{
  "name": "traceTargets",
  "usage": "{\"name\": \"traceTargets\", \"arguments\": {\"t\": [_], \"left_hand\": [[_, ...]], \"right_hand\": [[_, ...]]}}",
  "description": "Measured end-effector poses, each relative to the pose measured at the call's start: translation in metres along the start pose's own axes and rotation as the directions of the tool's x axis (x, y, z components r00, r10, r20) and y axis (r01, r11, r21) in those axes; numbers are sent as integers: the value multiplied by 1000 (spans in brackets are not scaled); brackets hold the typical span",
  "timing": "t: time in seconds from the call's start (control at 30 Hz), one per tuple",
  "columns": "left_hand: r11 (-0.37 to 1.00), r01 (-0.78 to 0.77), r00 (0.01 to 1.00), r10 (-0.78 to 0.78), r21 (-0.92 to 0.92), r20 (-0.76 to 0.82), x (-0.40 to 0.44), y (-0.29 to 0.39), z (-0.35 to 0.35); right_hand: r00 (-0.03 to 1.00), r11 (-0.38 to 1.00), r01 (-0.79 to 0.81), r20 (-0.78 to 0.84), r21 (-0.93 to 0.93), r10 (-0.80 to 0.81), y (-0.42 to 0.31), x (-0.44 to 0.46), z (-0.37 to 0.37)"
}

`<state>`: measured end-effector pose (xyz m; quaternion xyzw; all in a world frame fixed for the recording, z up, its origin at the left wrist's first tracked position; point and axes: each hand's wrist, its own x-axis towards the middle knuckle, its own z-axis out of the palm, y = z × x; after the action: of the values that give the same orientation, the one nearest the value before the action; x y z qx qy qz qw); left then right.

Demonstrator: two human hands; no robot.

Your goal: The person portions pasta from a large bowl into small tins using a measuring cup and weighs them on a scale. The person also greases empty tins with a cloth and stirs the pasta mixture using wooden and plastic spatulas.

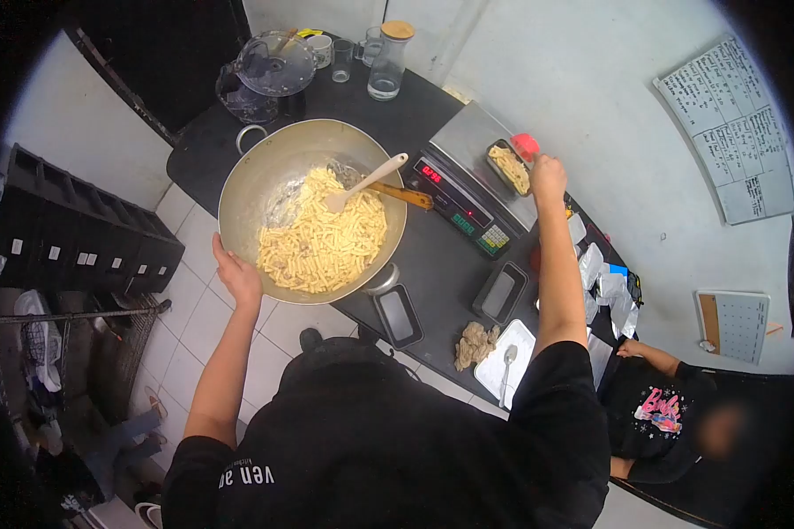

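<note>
A large metal pan (313, 132) full of creamy macaroni pasta (326, 238) stands at the table's left edge. My left hand (236, 271) lies against its outer wall, fingers stretched out. A spatula (370, 181) with a pale handle and a wooden utensil (401, 194) rest in the pan. My right hand (549, 183) is closed on a red scoop (525, 145) beside a black food tray (509, 169) with pasta in it. That tray sits on the steel platform of a digital scale (463, 204) with a lit red display. The scoop's inside is hard to see.
Two black trays (398, 316) (501, 291) lie near the front edge. Crumpled brown material (476, 346) and a white tray (513, 353) with a spoon (507, 370) are close by. A glass carafe (386, 66) stands at the back. Another person (657, 410) is at right.
</note>
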<state>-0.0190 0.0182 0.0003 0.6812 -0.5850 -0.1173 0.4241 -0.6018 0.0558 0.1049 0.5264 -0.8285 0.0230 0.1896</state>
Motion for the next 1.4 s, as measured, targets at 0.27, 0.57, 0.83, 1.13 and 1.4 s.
{"name": "traceTargets", "arguments": {"t": [0.27,0.57,0.83,1.13,1.4], "left_hand": [[997,60,997,-57,-45,56,2,-9,3],[994,68,996,-62,-82,71,3,-7,2],[996,49,997,-45,-69,60,2,-3,-2],[996,64,997,-61,-69,47,1,-14,6],[996,15,999,-12,-89,43,2,-5,0]], "right_hand": [[945,774,-288,38,564,324,23,-6,-22],[859,191,-451,365,872,358,-9,-16,-82],[909,205,-392,344,897,236,-50,-23,-123],[956,283,-257,286,924,-66,-148,-30,-155],[741,875,150,534,460,-408,-284,-127,-82]]}}
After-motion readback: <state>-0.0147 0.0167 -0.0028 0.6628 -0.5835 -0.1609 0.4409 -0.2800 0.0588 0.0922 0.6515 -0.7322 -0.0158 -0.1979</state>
